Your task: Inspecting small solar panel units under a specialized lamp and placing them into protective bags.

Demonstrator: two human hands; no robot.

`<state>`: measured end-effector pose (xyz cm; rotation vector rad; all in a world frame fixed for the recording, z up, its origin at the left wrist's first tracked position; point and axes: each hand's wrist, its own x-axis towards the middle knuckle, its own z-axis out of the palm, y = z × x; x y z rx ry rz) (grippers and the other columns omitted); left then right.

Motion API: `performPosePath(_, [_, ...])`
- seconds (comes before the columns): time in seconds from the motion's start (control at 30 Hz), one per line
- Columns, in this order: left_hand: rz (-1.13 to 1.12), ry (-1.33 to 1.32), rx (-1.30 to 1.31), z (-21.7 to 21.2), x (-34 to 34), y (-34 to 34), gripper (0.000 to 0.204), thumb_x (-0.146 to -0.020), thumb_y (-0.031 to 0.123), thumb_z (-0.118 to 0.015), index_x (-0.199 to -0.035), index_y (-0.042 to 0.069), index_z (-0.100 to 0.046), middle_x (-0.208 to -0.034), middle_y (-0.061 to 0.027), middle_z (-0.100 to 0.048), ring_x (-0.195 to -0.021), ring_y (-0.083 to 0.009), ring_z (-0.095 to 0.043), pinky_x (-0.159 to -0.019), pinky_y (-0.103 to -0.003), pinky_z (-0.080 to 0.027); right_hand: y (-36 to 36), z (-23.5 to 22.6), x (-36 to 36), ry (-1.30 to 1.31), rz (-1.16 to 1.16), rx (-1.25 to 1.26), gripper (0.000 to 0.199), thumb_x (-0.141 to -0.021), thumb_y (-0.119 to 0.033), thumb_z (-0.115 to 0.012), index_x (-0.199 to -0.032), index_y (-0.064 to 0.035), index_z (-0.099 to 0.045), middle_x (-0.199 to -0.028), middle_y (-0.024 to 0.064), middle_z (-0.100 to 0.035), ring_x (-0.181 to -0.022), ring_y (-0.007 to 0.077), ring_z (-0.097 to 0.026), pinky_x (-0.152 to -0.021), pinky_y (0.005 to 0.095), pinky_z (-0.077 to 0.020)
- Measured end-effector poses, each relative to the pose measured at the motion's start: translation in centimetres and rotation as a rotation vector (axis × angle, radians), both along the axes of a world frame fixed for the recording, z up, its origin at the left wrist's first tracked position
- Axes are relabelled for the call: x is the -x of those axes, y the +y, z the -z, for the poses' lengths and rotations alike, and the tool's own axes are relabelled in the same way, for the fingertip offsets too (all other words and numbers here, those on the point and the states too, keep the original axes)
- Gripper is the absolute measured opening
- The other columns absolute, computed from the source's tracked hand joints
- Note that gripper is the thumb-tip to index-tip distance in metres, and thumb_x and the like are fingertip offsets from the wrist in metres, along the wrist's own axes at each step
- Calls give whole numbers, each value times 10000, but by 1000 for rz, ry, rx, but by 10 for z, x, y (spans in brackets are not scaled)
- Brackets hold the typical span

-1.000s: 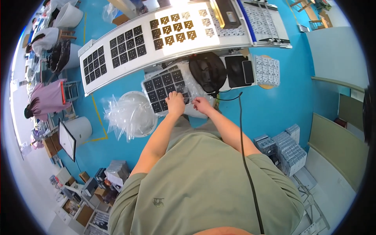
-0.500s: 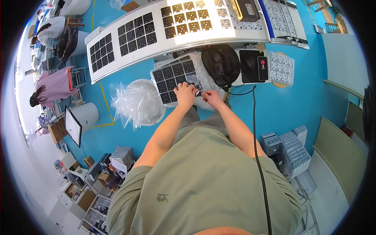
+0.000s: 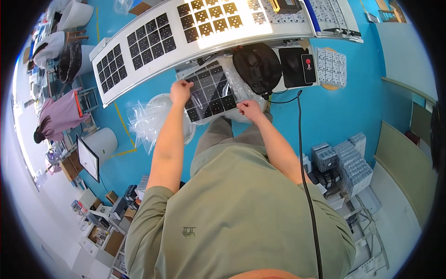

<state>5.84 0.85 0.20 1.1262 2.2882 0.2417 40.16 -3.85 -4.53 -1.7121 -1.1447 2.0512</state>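
Head view: clear film [image 3: 201,96] is being pinched near its upper-left corner by the left hand [image 3: 181,91]; the right hand [image 3: 250,110] is being held with fingers curled by the lower right corner, whether on film cannot be told. Beneath the film, black tiles [image 3: 227,102] are being overlaid. They are being flanked by a bin [image 3: 189,134] of plastic [image 3: 141,122] and, rightward, a backpack [image 3: 257,69]; beyond, tile groups [image 3: 152,40] are being borne by a white table [image 3: 148,67].
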Motion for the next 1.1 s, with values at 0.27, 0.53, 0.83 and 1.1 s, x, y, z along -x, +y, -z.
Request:
performPosePath(0.27, [-21, 18, -44, 40, 99, 9, 313, -793, 345, -819, -831, 42, -751, -781, -148, -727, -750, -292, -707, -693, -414, -542, 0, -3, 1, -63, -30, -46, 233, -935, -207, -698, -883, 19, -724, -728, 39, -679, -635, 107, -609, -617, 280, -510])
performPosePath(0.53, [-322, -139, -18, 33, 157, 4, 273, -843, 272, -808, -821, 14, -722, -685, -102, -691, -507, -182, -647, -465, -329, -486, -2, 7, 2, -72, 5, -44, 261, -897, -247, -718, -859, 9, -742, -704, 54, -699, -624, 129, -645, -614, 301, -525])
performPosePath(0.83, [-536, -100, -168, 16, 261, -27, 228, -929, 159, -697, -899, -66, -678, -767, -122, -723, -522, -180, -665, -416, -289, -471, 2, -7, 3, -53, 2, 55, 243, -967, -240, -665, -915, -7, -713, -787, 17, -674, -683, 99, -595, -628, 273, -488])
performPosePath(1.1, [-779, 78, -338, -44, 337, -134, 199, -960, 103, -555, -878, -41, -664, -776, -121, -699, -568, -195, -660, -485, -318, -489, 14, -18, 0, -104, -50, 207, 222, -983, -299, -639, -931, -91, -697, -858, -13, -684, -751, 88, -613, -649, 261, -468])
